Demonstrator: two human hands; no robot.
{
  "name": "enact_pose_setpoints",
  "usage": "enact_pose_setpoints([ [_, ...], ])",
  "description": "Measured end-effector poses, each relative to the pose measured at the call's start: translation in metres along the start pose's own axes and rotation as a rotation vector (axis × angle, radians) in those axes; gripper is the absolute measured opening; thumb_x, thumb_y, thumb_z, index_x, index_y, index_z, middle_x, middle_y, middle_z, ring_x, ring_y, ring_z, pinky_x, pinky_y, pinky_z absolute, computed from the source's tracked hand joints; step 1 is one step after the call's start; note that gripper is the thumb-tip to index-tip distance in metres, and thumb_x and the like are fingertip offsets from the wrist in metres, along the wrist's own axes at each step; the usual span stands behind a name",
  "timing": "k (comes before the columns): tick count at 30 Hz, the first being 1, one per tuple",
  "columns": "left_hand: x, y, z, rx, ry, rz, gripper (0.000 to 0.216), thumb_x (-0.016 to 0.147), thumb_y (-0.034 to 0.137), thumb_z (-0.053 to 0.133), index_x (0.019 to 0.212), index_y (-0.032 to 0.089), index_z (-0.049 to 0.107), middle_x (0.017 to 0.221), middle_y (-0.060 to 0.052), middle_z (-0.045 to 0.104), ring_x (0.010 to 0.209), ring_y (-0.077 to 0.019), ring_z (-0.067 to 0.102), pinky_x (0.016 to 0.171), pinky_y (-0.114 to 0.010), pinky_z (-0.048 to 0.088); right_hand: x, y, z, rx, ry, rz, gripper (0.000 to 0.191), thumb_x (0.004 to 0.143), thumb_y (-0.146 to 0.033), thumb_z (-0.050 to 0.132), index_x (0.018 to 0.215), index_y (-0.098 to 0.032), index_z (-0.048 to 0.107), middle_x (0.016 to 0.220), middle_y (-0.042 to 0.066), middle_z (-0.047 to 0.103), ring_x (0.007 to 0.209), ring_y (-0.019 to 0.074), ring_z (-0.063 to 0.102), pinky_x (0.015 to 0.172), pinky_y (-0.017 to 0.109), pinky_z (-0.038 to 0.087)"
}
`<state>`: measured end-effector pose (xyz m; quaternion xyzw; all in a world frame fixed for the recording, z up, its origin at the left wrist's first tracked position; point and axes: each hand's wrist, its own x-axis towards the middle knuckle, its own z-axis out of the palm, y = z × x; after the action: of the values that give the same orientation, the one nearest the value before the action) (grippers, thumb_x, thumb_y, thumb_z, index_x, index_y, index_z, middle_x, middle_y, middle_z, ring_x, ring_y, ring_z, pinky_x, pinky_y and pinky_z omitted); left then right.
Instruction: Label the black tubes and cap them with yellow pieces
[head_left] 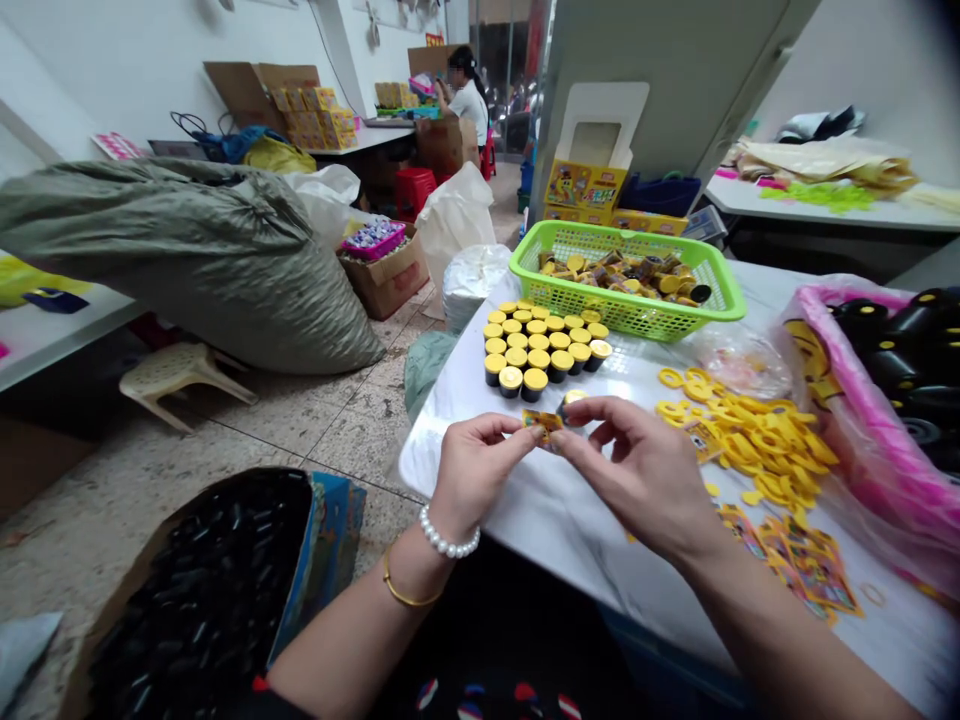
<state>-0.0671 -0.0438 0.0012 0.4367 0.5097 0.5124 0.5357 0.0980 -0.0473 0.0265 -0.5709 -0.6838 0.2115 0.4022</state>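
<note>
My left hand (474, 462) and my right hand (643, 470) meet over the white table (570, 520), both pinching a small yellow printed sticker (541, 421). My right hand's fingers also curl round a small black cup with a yellow lid (573, 398), mostly hidden. Just beyond my hands stands a block of several black cups with yellow lids (541, 346). A heap of yellow plastic rings (754, 435) lies to the right. Printed stickers (799, 562) lie near the table's front right.
A green basket (711, 288) of finished pieces sits behind the cups. A pink bin lined with plastic (892, 440) holds black cups at the right. A box of black parts (202, 600) stands on the floor at my left. A large grey sack (187, 250) and another person (466, 95) are farther back.
</note>
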Motion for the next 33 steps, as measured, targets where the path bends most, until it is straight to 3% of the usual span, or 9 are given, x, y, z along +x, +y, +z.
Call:
enact_pose_setpoints([
  [3, -0.003, -0.003, 0.003, 0.059, 0.031, 0.064, 0.013, 0.071, 0.029, 0.079, 0.073, 0.016, 0.076, 0.077, -0.006, 0.073, 0.069, -0.0152, 0.063, 0.067, -0.028, 0.050, -0.003, 0.002, 0.011, 0.185, -0.099, 0.146, 0.027, 0.084, -0.044, 0.065, 0.077, -0.018, 0.070, 0.068, 0.002, 0.068, 0.056, 0.0132, 0.056, 0.052, 0.025, 0.043],
  [6, -0.006, -0.006, 0.007, 0.109, 0.122, 0.156, 0.012, 0.072, 0.028, 0.079, 0.074, 0.016, 0.076, 0.080, -0.006, 0.071, 0.072, -0.0157, 0.062, 0.070, -0.029, 0.051, -0.004, 0.008, 0.017, 0.251, -0.097, 0.212, 0.032, 0.087, -0.043, 0.062, 0.070, -0.017, 0.069, 0.064, 0.002, 0.067, 0.056, 0.0138, 0.057, 0.053, 0.025, 0.044],
  [10, -0.009, -0.006, 0.015, 0.092, 0.195, 0.191, 0.010, 0.072, 0.026, 0.078, 0.078, 0.018, 0.076, 0.079, -0.003, 0.067, 0.062, -0.0103, 0.055, 0.059, -0.024, 0.046, -0.004, 0.010, 0.018, 0.245, -0.025, 0.187, 0.031, 0.087, -0.042, 0.062, 0.069, -0.018, 0.070, 0.063, 0.001, 0.067, 0.055, 0.0132, 0.057, 0.053, 0.024, 0.043],
  [15, -0.011, -0.003, 0.017, -0.033, 0.172, 0.047, 0.018, 0.073, 0.033, 0.078, 0.083, 0.018, 0.076, 0.055, 0.004, 0.055, 0.044, -0.0053, 0.036, 0.042, -0.020, 0.029, -0.007, 0.008, 0.018, 0.251, 0.016, 0.152, 0.029, 0.085, -0.042, 0.065, 0.069, -0.019, 0.070, 0.059, -0.002, 0.064, 0.052, 0.0118, 0.055, 0.050, 0.023, 0.040],
  [20, -0.014, -0.002, 0.013, 0.030, 0.259, 0.151, 0.015, 0.069, 0.030, 0.081, 0.078, 0.018, 0.077, 0.079, -0.002, 0.065, 0.049, -0.0043, 0.040, 0.041, -0.020, 0.029, -0.011, 0.007, 0.024, 0.256, 0.009, 0.130, 0.033, 0.087, -0.045, 0.063, 0.066, -0.019, 0.067, 0.055, -0.002, 0.060, 0.050, 0.0114, 0.051, 0.049, 0.023, 0.039],
  [25, -0.017, 0.001, 0.008, 0.003, 0.195, 0.061, 0.017, 0.074, 0.034, 0.078, 0.083, 0.019, 0.077, 0.050, 0.004, 0.052, 0.044, -0.0064, 0.037, 0.043, -0.021, 0.031, -0.014, 0.007, 0.028, 0.287, 0.010, 0.130, 0.029, 0.087, -0.043, 0.064, 0.070, -0.020, 0.069, 0.061, -0.001, 0.064, 0.054, 0.0124, 0.055, 0.052, 0.024, 0.042],
  [29, -0.019, 0.004, 0.004, 0.137, 0.116, 0.168, 0.010, 0.072, 0.026, 0.080, 0.079, 0.018, 0.080, 0.068, -0.002, 0.062, 0.063, -0.0108, 0.052, 0.059, -0.024, 0.042, -0.013, 0.006, 0.026, 0.396, 0.040, 0.157, 0.025, 0.086, -0.041, 0.064, 0.076, -0.019, 0.070, 0.068, 0.001, 0.068, 0.058, 0.0140, 0.059, 0.055, 0.024, 0.046],
  [33, -0.019, 0.001, 0.001, 0.120, -0.047, 0.173, 0.015, 0.069, 0.027, 0.082, 0.083, 0.019, 0.081, 0.066, 0.000, 0.056, 0.061, -0.0099, 0.046, 0.060, -0.025, 0.039, -0.011, 0.006, 0.024, 0.413, 0.032, 0.212, 0.027, 0.087, -0.042, 0.064, 0.074, -0.019, 0.069, 0.071, 0.001, 0.070, 0.062, 0.0147, 0.061, 0.057, 0.025, 0.047],
])
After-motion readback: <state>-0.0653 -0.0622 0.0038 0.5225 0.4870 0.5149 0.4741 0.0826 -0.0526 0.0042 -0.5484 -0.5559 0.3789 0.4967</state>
